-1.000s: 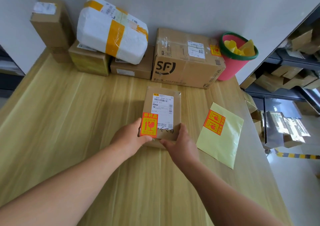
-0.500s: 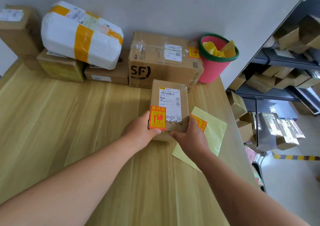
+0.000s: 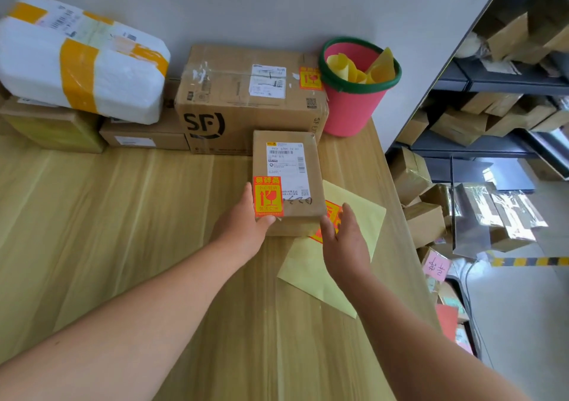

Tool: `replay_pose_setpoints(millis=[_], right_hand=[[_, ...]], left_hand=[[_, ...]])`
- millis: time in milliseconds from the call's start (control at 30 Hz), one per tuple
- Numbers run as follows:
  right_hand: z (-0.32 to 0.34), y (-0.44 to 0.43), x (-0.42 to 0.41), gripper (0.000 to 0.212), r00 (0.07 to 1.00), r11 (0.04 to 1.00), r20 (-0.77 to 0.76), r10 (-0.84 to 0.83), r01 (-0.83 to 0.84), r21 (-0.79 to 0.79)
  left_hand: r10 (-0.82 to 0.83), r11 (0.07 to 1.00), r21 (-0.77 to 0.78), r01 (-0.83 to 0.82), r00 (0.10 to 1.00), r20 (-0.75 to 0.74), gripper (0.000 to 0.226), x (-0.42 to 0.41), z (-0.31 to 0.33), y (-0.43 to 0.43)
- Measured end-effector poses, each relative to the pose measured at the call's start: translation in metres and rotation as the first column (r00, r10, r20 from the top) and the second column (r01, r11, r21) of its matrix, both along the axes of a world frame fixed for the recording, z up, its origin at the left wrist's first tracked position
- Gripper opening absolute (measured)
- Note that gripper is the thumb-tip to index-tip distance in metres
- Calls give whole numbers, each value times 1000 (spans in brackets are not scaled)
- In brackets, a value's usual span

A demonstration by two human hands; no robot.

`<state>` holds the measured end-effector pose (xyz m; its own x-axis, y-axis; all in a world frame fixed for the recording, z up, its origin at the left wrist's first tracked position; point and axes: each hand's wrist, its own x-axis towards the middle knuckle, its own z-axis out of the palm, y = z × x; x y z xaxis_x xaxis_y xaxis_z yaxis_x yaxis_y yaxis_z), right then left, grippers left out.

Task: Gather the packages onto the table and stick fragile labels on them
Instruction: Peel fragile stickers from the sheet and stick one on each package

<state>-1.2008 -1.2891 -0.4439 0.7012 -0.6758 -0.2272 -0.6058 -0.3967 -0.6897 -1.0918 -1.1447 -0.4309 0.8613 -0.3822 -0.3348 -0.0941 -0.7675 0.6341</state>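
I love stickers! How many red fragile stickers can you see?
3. One on the small box, one on the SF box, one on the yellow sheet, partly hidden by the right hand; more may hide there.

Wooden table; parcels, pink bin, label sheet
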Motion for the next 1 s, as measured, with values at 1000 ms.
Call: replay_pose_setpoints(millis=[1000], right_hand=[[80, 72, 18, 53, 917, 813, -152, 369, -398, -424]], left_hand=[[-131, 978, 199, 58, 917, 377, 85, 34, 68, 75]])
